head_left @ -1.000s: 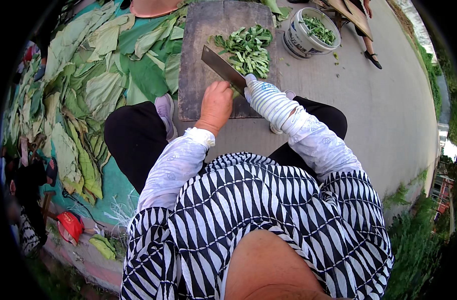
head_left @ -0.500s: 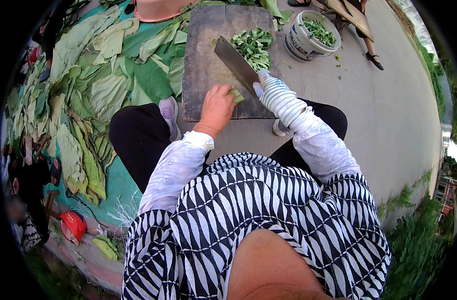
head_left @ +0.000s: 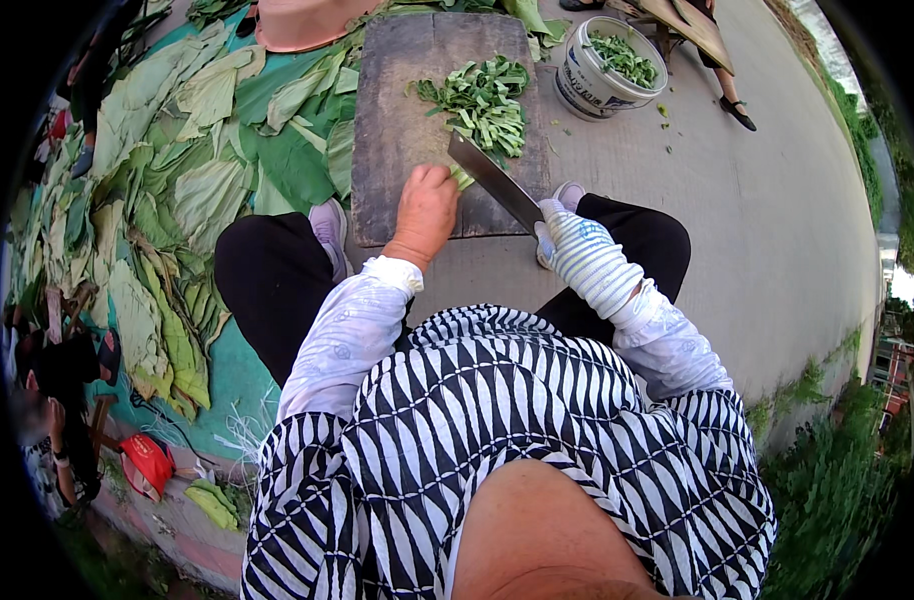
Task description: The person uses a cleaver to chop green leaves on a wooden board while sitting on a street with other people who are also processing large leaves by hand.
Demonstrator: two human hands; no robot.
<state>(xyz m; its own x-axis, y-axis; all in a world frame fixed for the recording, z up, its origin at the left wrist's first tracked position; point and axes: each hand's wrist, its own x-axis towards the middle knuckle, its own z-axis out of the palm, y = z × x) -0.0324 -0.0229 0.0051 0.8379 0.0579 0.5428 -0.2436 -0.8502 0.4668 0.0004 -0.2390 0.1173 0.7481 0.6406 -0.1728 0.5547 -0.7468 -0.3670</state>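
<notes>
My bare left hand (head_left: 426, 214) is closed on a bunch of pale green leaf stalks (head_left: 461, 178) at the near part of a worn wooden board (head_left: 387, 110). My right hand (head_left: 582, 243), in a striped glove, is wrapped round the handle of a cleaver (head_left: 499, 188). The blade slants up and left from the board's near right edge, its tip just beyond the stalks beside my left fingers. Cut green leaves and stalk pieces (head_left: 485, 108) lie heaped on the board beyond the blade. My left fingers hide most of the bunch.
A white bucket (head_left: 577, 90) with chopped greens stands right of the board. Large green leaves (head_left: 217, 190) cover a green sheet on the left. A pink basin (head_left: 302, 25) sits at the far left. Another person's foot (head_left: 737, 112) shows far right. My knees flank the board's near end.
My right hand has drawn the cleaver nearer to me and slightly right, off the chopped heap. The heap has spread leftward on the board. My left hand still grips the stalks.
</notes>
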